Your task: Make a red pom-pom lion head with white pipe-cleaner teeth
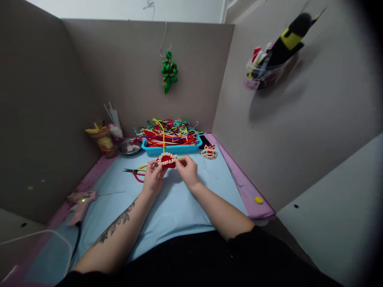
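Note:
Between both hands, above the blue cloth, is a small red craft piece (167, 160) edged with a bumpy cream trim. My left hand (153, 177) grips its left side, fingers closed on it. At its right end, my right hand (188, 171) pinches the trim with thumb and fingertips. Close behind the left hand lie scissors (135, 171) with one red and one yellow handle, partly hidden by the hand. A similar finished-looking cream and red piece (209, 152) rests farther right. A yellow stem (163, 137) rises behind the held piece.
A blue basket (158, 151) piled with colourful pipe cleaners stands at the back. Left of it are a metal bowl (131, 147) and a brown cup (104, 141). A pink glue gun (82, 205) lies at left, its cable trailing. Grey partitions (143, 79) enclose the desk.

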Motion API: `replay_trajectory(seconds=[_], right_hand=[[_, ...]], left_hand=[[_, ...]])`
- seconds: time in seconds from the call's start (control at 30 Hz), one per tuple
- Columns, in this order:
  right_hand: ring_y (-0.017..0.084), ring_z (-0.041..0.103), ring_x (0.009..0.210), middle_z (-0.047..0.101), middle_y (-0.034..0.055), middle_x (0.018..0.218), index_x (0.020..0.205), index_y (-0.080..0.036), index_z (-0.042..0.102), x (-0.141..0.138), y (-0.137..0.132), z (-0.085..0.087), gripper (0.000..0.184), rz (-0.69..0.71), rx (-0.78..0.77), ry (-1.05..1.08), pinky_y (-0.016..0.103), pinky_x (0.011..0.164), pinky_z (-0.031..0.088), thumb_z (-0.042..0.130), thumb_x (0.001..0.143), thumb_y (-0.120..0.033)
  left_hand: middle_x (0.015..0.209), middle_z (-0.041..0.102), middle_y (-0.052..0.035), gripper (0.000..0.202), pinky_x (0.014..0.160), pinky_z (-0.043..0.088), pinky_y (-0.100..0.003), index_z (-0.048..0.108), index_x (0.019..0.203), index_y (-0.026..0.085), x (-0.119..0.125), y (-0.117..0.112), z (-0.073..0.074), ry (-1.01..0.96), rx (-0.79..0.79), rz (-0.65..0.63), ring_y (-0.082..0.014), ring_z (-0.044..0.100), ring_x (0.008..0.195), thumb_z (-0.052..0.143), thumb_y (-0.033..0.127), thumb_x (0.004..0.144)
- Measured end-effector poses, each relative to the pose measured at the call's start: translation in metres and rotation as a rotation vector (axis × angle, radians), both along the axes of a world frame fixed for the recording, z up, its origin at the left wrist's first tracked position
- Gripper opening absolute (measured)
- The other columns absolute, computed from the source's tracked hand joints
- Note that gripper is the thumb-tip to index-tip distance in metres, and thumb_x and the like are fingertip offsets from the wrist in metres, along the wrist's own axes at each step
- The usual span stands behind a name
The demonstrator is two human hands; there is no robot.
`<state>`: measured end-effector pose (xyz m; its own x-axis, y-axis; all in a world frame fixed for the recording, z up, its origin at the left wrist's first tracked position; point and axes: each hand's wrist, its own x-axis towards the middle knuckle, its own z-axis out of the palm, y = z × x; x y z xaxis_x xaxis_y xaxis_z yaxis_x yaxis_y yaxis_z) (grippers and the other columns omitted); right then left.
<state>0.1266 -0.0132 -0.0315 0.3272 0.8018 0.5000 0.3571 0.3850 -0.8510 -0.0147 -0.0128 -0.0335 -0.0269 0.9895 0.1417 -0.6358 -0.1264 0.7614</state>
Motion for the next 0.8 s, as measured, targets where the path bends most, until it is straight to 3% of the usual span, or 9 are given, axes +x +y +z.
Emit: replay_trajectory(seconds=[0.27, 0.5, 0.67, 0.8], right_hand=[[0.012, 0.049, 0.056, 0.056, -0.0034, 0.065, 0.069, -0.021, 0.053, -0.003, -0.001, 0.005, 0.014, 0.155, -0.060, 0.232, 0.025, 0.058, 0.041, 0.061, 0.073, -0.033], [0.009, 0.046, 0.048, 0.054, -0.0055, 0.061, 0.073, -0.021, 0.054, -0.003, 0.000, 0.007, 0.028, 0.323, -0.227, 0.582, 0.022, 0.045, 0.033, 0.069, 0.064, -0.043], [0.008, 0.049, 0.051, 0.054, -0.0063, 0.060, 0.071, -0.020, 0.052, 0.000, -0.002, 0.012, 0.036, 0.385, -0.388, 0.714, 0.021, 0.050, 0.035, 0.075, 0.055, -0.043], [0.009, 0.053, 0.055, 0.056, -0.0058, 0.065, 0.074, -0.020, 0.052, 0.002, -0.003, 0.012, 0.041, 0.397, -0.418, 0.689, 0.021, 0.051, 0.035, 0.075, 0.056, -0.049]], left_hand=[[0.090, 0.069, 0.0026, 0.038, 0.087, 0.051, -0.030, 0.053, 0.086, 0.022, -0.002, 0.000, 0.000, -0.030, 0.018, -0.020, -0.0133, 0.066, 0.088, 0.082, 0.019, 0.061], [0.095, 0.068, 0.0008, 0.037, 0.089, 0.051, -0.033, 0.055, 0.085, 0.022, -0.004, -0.002, 0.002, 0.003, 0.098, -0.039, -0.0152, 0.065, 0.093, 0.083, 0.019, 0.060], [0.094, 0.067, -0.0001, 0.036, 0.089, 0.052, -0.035, 0.056, 0.084, 0.021, -0.005, -0.004, 0.005, 0.049, 0.158, -0.030, -0.0157, 0.065, 0.091, 0.082, 0.019, 0.061], [0.095, 0.067, 0.0005, 0.037, 0.090, 0.050, -0.035, 0.055, 0.084, 0.021, -0.006, -0.003, 0.005, 0.028, 0.145, -0.034, -0.0161, 0.065, 0.094, 0.083, 0.019, 0.060]])
